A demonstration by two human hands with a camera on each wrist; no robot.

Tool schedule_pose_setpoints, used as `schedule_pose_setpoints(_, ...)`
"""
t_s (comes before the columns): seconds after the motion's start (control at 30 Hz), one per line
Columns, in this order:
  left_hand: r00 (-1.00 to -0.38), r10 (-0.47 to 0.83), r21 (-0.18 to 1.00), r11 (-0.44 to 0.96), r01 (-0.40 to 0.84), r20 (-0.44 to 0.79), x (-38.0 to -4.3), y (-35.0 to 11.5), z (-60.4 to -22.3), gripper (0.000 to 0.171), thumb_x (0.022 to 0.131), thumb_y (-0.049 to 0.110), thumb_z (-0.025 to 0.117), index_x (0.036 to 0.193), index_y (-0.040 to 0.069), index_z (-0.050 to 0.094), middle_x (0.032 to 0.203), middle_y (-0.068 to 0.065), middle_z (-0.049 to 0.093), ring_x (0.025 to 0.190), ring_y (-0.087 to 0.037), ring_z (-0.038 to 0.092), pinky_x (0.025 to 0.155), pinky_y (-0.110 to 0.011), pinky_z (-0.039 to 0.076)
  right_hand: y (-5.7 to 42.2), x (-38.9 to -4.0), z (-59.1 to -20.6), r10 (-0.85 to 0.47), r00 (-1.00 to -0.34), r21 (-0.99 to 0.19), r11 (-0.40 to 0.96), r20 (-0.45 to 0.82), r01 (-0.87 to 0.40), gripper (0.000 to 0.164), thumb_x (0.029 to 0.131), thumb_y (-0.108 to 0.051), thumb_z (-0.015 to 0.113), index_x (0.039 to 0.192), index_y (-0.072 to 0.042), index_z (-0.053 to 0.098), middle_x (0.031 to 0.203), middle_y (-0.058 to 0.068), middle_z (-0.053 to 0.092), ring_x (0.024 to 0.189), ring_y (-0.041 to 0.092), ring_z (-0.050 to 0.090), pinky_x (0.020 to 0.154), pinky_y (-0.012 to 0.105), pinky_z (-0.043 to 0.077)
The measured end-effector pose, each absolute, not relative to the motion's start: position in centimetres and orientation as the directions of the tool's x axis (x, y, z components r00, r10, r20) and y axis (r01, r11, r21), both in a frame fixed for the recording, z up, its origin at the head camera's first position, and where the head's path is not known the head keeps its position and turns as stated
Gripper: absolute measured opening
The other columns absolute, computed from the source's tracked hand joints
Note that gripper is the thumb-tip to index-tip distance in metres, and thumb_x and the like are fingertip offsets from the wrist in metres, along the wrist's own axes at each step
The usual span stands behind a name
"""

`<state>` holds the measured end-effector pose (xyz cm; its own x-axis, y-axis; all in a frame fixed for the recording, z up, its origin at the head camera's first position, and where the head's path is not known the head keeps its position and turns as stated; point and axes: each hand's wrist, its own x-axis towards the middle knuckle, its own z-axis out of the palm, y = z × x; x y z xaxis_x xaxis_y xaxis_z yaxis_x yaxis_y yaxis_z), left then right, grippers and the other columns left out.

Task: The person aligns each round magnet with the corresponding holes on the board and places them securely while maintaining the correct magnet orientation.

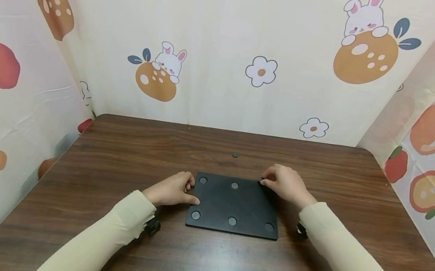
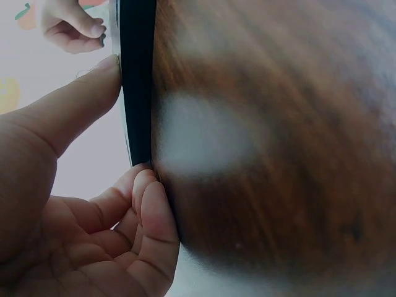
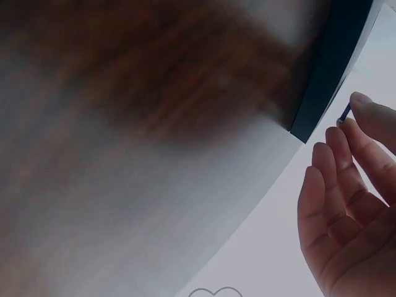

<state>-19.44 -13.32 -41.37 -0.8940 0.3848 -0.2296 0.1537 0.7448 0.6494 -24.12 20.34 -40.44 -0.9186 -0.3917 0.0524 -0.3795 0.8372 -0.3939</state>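
A flat black rectangular board (image 1: 236,206) with round grey spots along its near and far edges lies on the table. At its left side, my left hand (image 1: 173,190) holds the edge, the thumb on top and the curled fingers against the side; in the left wrist view the thumb (image 2: 80,102) touches the board's upper rim. Over the far right corner, my right hand (image 1: 287,183) pinches a small thin dark disc (image 3: 345,113) between thumb and index finger. The right wrist view shows this disc tilted and just above the board. The hand hides part of that corner.
Another small dark disc (image 1: 235,155) lies on the brown wood-grain table (image 1: 140,142) beyond the board. Printed curtains (image 1: 223,38) stand behind the table and at both sides. A dark wrist device (image 1: 152,226) shows below the left sleeve.
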Motion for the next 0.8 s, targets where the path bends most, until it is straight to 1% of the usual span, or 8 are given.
schedule_pose_setpoints(0.27, -0.895, 0.38, 0.639, 0.754, 0.154, -0.233, -19.4, -13.3, -41.3, 0.043, 0.081, 0.027, 0.082, 0.105, 0.006, 0.054, 0.097, -0.006, 0.049, 0.088, -0.018, 0.046, 0.075, -0.033, 0.04, 20.9, -23.3, -40.5, -0.41, -0.911, -0.387, 0.833, 0.049, -0.396, 0.011, 0.087, -0.019, 0.074, 0.096, -0.012, 0.075, 0.093, 0.003, 0.071, 0.083, 0.017, 0.066, 0.074, 0.039, 0.054)
schedule_pose_setpoints(0.43, -0.896, 0.376, 0.636, 0.757, 0.15, -0.237, -19.3, -13.3, -41.3, 0.043, 0.081, 0.028, 0.082, 0.105, 0.007, 0.054, 0.097, -0.006, 0.049, 0.088, -0.019, 0.046, 0.075, -0.033, 0.04, 21.1, -23.1, -40.6, -0.412, -0.91, -0.386, 0.834, 0.038, -0.393, 0.01, 0.087, -0.019, 0.074, 0.095, -0.013, 0.075, 0.093, 0.002, 0.069, 0.081, 0.016, 0.065, 0.074, 0.039, 0.054)
schedule_pose_setpoints(0.8, -0.894, 0.376, 0.65, 0.747, 0.137, -0.243, -19.3, -13.3, -41.3, 0.043, 0.081, 0.028, 0.082, 0.106, 0.007, 0.054, 0.097, -0.006, 0.049, 0.088, -0.019, 0.046, 0.075, -0.033, 0.04, 21.3, -22.7, -40.4, -0.424, -0.906, -0.354, 0.844, 0.024, -0.404, 0.01, 0.087, -0.019, 0.075, 0.095, -0.013, 0.075, 0.092, 0.002, 0.068, 0.08, 0.017, 0.065, 0.074, 0.041, 0.054)
